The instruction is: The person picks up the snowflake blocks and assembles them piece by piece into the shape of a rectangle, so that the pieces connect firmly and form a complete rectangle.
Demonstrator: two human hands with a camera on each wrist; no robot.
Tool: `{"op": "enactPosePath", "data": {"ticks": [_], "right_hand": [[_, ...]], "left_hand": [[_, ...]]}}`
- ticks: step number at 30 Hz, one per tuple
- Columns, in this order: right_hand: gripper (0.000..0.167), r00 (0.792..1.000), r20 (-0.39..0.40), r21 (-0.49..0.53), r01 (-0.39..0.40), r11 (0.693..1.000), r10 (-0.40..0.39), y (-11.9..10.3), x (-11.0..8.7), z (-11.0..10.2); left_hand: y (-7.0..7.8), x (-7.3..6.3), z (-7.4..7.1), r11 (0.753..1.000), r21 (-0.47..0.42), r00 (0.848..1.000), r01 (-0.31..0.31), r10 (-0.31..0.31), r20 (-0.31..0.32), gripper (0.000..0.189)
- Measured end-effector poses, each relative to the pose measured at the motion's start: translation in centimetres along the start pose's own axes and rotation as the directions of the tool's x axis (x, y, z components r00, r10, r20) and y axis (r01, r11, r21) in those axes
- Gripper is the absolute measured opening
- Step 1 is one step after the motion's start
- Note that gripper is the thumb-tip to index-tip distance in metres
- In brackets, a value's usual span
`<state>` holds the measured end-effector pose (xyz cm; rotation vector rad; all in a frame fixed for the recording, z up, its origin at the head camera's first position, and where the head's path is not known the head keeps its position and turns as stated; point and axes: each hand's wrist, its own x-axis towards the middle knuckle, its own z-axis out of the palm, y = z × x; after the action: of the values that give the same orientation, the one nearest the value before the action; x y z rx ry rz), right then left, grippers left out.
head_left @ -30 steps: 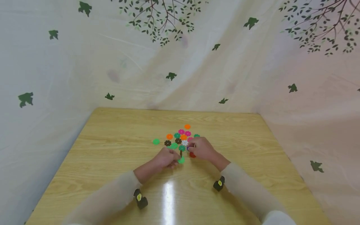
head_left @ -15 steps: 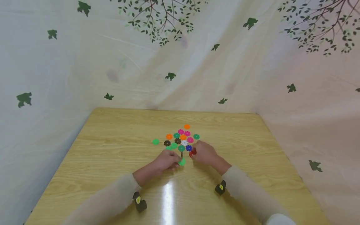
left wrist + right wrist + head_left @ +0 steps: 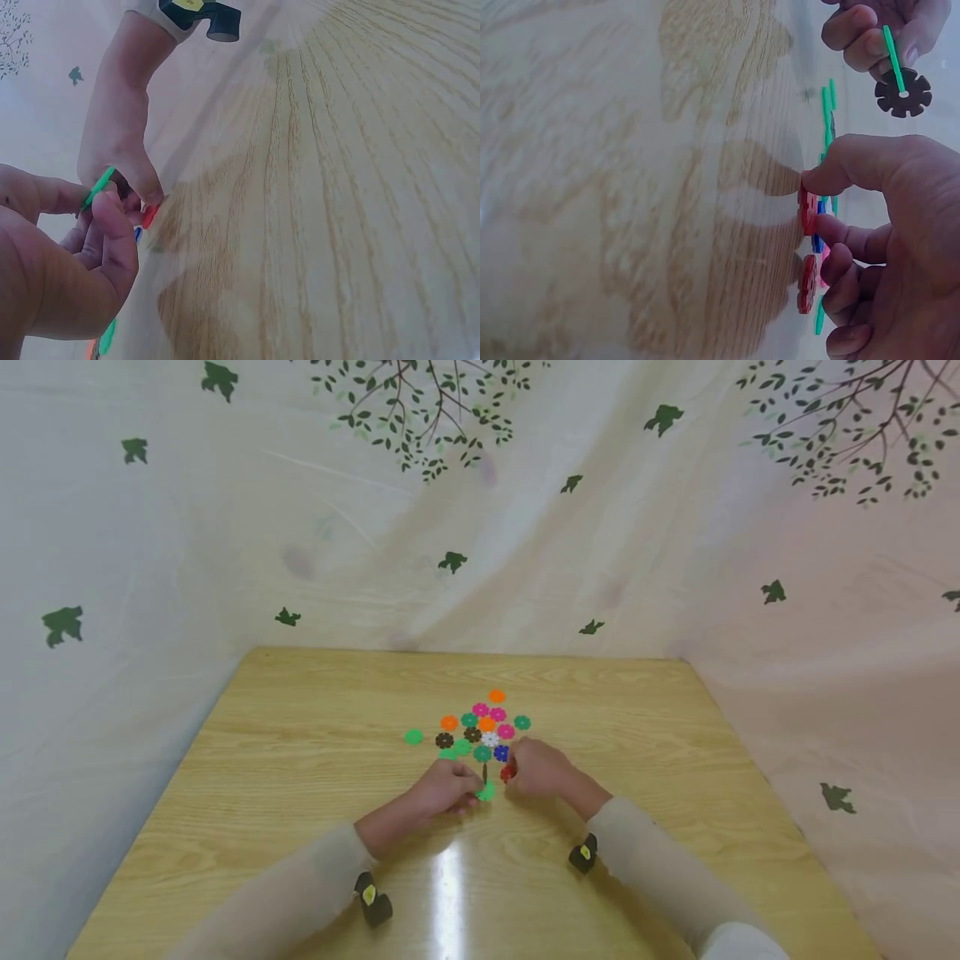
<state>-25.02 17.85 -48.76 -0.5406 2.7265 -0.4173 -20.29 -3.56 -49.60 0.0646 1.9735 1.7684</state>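
Between thumb and fingertips my left hand pinches a bright green notched plastic disc. Slotted crosswise into it is a dark brown disc, which stands out from the fingers. My right hand has its thumb and index finger on opposite edges of a red disc, close to the tabletop. A second red disc lies beside that one, under the curled fingers. Just beyond the right fingertips sits a blue disc, with a teal disc to its left.
Several more loose discs lie beyond the hands, among them a white disc, a pink disc and an orange disc. A light green disc lies apart at the left. The wooden table meets a leaf-patterned cloth at the back.
My right hand has come down and nearer, from beside the blue disc to the red one, uncovering the blue and teal discs. My left hand keeps hold of the joined green and brown discs.
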Motion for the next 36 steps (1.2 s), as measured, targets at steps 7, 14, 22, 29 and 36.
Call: {"op": "enactPosePath", "data": {"ticks": [7,14,22,29,36], "right_hand": [[0.027,0.994,-0.054,-0.147,0.082,0.986,-0.090,-0.3,-0.5,0.5],[0.017,0.987,-0.073,-0.158,0.129,0.979,-0.141,-0.4,-0.4,0.5],[0.019,0.992,-0.059,0.034,0.112,0.993,-0.110,0.3,0.5,0.4],[0.008,0.979,-0.184,0.392,0.157,0.906,-0.090,0.8,0.2,1.0],[0.012,0.973,-0.227,0.655,0.183,0.733,-0.039,0.6,0.4,1.0]], "left_hand": [[-0.1,-0.1,-0.1,1.000,0.002,1.000,0.002,-0.002,-0.003,0.015],[-0.2,0.0,-0.4,1.000,-0.016,1.000,0.007,-0.007,-0.012,0.015],[0.3,-0.4,-0.3,0.999,-0.038,1.000,0.015,-0.016,-0.005,0.018],[0.3,-0.3,-0.3,0.999,-0.043,1.000,0.011,-0.012,-0.023,0.017],[0.3,-0.1,-0.1,1.000,-0.023,1.000,-0.016,0.016,0.003,0.018]]}}
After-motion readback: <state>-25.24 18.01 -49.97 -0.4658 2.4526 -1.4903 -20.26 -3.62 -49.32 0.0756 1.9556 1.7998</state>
